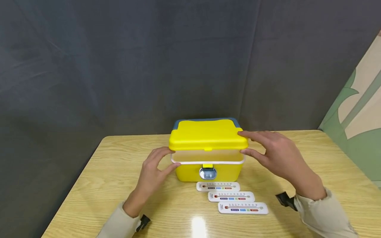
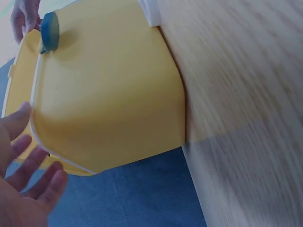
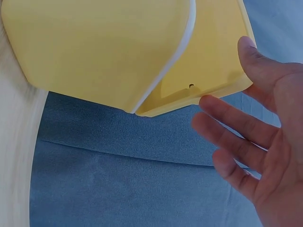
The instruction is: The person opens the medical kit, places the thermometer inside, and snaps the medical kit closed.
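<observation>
While the yellow plastic lid (image 1: 205,132) tilts ajar, step in hand: seemingly opening or closing it; I cannot tell which.
Yellow plastic white-rimmed box (image 1: 190,173): near the counter's (image 1: 119,172) back edge.
Left hand (image 1: 153,173): spread wide, thumb at the box's front left corner.
Right hand (image 1: 279,153): pinches the lid's front right corner.
White plastic strip thermometers (image 1: 231,196): three, before the box, stepping toward the counter's front right corner.
Next move: likely calls for bracing the box as the lid swings.

Three white thermometers (image 1: 231,196) bear markings — too small to read.
</observation>
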